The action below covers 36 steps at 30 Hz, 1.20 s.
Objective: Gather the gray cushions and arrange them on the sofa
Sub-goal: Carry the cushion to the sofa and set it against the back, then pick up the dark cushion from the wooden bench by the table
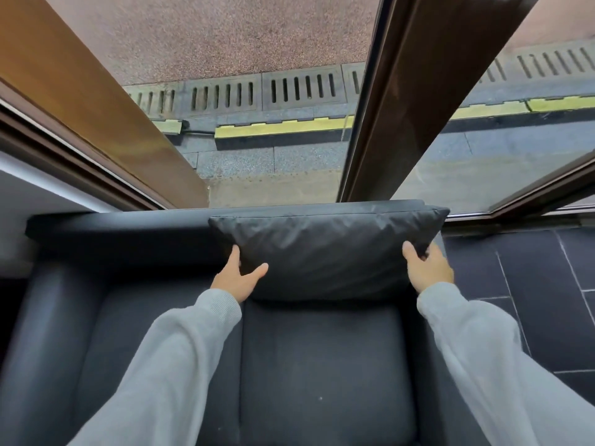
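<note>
Gripping cushion (325, 249) (upright against sofa (322, 365) back), both hands' fingers (256, 273) pinching its edges.

Dark tiled floor (528, 284), brown-framed window (415, 101) onto paving with drain grates (299, 88).

The cushion (325, 249) stands upright on the sofa (322, 365) seat, leaning against the backrest (112, 225) toward its right end, with the left hand (236, 280) at the cushion's lower left edge and the right hand (426, 268) at its lower right corner. The armrest (48, 333) runs down the left side of the seat, and the tiled floor (531, 300) lies to the right of the sofa. Behind the backrest is the window (257, 107), split by a frame post (409, 91) that rises behind the cushion, and beyond the glass lies a drain grate (299, 86) with a kerb strip (280, 128) nearer the window.
</note>
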Each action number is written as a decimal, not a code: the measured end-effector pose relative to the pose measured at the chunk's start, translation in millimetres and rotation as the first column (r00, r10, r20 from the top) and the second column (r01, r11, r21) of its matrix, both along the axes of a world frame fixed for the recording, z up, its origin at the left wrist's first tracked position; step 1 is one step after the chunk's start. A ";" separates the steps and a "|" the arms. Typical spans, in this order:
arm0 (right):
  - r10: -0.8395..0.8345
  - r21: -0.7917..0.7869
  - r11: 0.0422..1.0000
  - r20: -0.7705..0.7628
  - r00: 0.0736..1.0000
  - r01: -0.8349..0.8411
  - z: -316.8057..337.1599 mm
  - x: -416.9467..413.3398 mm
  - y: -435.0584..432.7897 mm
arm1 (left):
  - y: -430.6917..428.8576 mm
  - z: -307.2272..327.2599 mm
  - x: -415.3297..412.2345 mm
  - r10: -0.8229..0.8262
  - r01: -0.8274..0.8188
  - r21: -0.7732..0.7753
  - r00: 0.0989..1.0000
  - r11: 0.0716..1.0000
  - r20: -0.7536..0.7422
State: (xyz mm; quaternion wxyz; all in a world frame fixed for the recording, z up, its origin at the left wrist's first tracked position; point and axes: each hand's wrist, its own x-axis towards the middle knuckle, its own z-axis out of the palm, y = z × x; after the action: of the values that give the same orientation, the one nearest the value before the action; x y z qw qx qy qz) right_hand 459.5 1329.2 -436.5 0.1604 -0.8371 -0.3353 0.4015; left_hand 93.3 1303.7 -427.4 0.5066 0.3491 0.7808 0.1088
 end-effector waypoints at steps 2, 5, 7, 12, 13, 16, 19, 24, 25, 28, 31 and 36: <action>0.138 -0.060 0.989 -0.010 0.990 -0.138 10.5 -22.2 -13.4 | -1.9 13.3 9.2 -0.156 0.159 0.019 0.982 0.987 -0.104; 0.394 -0.073 0.919 0.138 0.909 -0.387 40.3 -52.5 -45.6 | -14.4 48.9 26.8 -0.466 0.503 0.021 0.815 0.864 -0.344; 0.502 -0.091 0.861 0.308 0.808 -0.501 80.8 -70.0 -86.2 | -41.0 91.8 33.7 -0.576 0.682 0.014 0.629 0.731 -0.521; 0.475 -0.077 0.858 0.494 0.728 -0.508 158.8 -82.9 -163.3 | -92.2 156.2 47.2 -0.594 0.835 0.038 0.422 0.549 -0.685; 0.451 -0.071 0.870 0.514 0.729 -0.488 176.7 -82.4 -185.2 | -105.8 167.7 49.5 -0.595 0.854 0.048 0.400 0.517 -0.697; 0.372 -0.074 0.912 0.562 0.739 -0.402 222.6 -76.4 -254.6 | -149.1 198.4 60.9 -0.593 0.899 0.074 0.346 0.432 -0.727; 0.308 -0.088 0.944 0.580 0.755 -0.318 255.2 -65.0 -324.6 | -196.3 224.8 80.6 -0.617 0.936 0.085 0.292 0.342 -0.731; 0.176 -0.121 0.984 0.564 0.807 -0.130 283.8 -31.2 -446.2 | -282.9 259.5 136.5 -0.707 0.980 0.101 0.195 0.174 -0.680; 0.136 -0.123 0.989 0.550 0.824 -0.081 288.2 -22.3 -471.2 | -301.2 266.6 150.7 -0.723 0.986 0.100 0.166 0.134 -0.671; 0.022 -0.129 0.990 0.520 0.854 0.053 299.5 8.1 -543.2 | -357.3 288.3 197.7 -0.740 0.996 0.085 0.064 0.009 -0.669; -0.090 -0.113 0.979 0.518 0.851 0.172 309.4 39.4 -614.2 | -413.8 304.9 249.7 -0.728 0.992 0.087 -0.005 -0.088 -0.686; -0.256 -0.086 0.933 0.526 0.811 0.350 318.9 93.9 -749.0 | -520.5 319.6 345.7 -0.711 0.958 0.073 -0.154 -0.278 -0.686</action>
State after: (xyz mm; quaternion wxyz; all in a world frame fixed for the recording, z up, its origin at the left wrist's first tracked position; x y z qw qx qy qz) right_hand 553.4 580.2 -117.7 0.0531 -0.9664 -0.1896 0.1651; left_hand 439.0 783.2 -107.7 0.1055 0.9531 0.2516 -0.1312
